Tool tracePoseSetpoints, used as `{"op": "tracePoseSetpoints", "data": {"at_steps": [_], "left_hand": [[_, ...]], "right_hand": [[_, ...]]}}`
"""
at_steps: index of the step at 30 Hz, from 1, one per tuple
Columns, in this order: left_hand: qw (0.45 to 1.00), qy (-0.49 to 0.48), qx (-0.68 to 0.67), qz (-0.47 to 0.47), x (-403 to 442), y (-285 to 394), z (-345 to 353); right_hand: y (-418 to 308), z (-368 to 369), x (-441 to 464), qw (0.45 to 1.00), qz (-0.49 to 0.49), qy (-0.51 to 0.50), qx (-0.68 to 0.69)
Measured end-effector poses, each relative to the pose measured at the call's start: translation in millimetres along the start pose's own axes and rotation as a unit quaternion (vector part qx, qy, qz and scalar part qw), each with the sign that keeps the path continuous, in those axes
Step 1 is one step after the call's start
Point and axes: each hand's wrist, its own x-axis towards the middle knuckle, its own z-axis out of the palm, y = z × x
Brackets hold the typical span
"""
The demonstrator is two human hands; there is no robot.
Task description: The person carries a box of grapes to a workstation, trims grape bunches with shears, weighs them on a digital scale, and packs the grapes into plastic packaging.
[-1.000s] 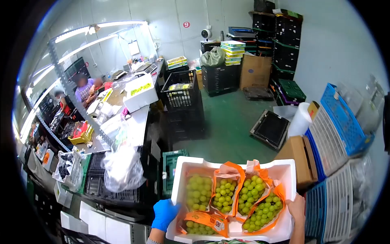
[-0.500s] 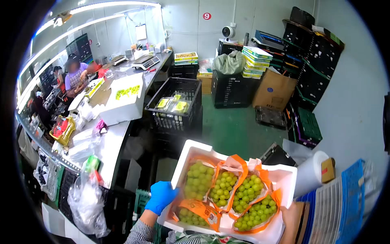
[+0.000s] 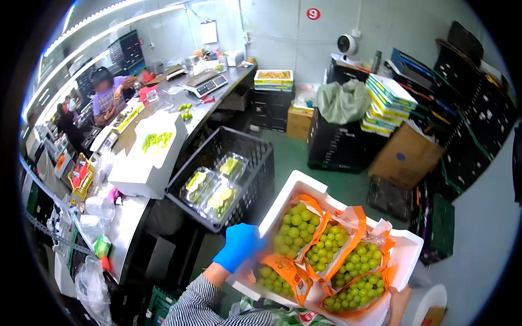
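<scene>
A white foam box (image 3: 405, 243) with several bunches of green grapes (image 3: 296, 231) in orange-edged bags is held at the lower middle, tilted. My left hand (image 3: 239, 247), in a blue glove, is closed on the box's left rim. My bare right hand (image 3: 399, 301) grips the right end, its fingers partly hidden. Left of the box, a black crate (image 3: 255, 174) holds clear packs of green fruit (image 3: 222, 198).
A metal table (image 3: 128, 228) runs along the left with another white box (image 3: 136, 182), a scale (image 3: 204, 84) and plastic bags (image 3: 92, 288). A co-worker (image 3: 106, 100) is behind it. Black crates (image 3: 342, 141) and a cardboard piece (image 3: 408, 155) stand at the back right.
The view has turned and moved closer to the table and the black crate, which now appear larger. Both hands still hold the grape box, now more tilted in view.
</scene>
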Motion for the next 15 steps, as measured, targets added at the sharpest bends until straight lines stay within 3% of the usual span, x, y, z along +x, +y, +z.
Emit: {"op": "tracePoseSetpoints", "data": {"at_steps": [7, 10, 11, 15], "left_hand": [[0.998, 0.012, -0.037, -0.047, 187, 25, -27], [0.997, 0.043, -0.054, -0.033, 268, 17, -15], [0.996, 0.071, -0.049, -0.024, 303, 11, -10], [0.993, 0.065, -0.09, -0.044, 409, 2, -28]], "right_hand": [[-103, 58, 237, 0.988, -0.123, -0.097, -0.006], [-213, 81, 280, 0.985, -0.029, -0.114, -0.13], [-229, 101, 301, 0.988, -0.087, -0.096, -0.082], [-292, 142, 395, 0.982, -0.092, -0.094, -0.138]]}}
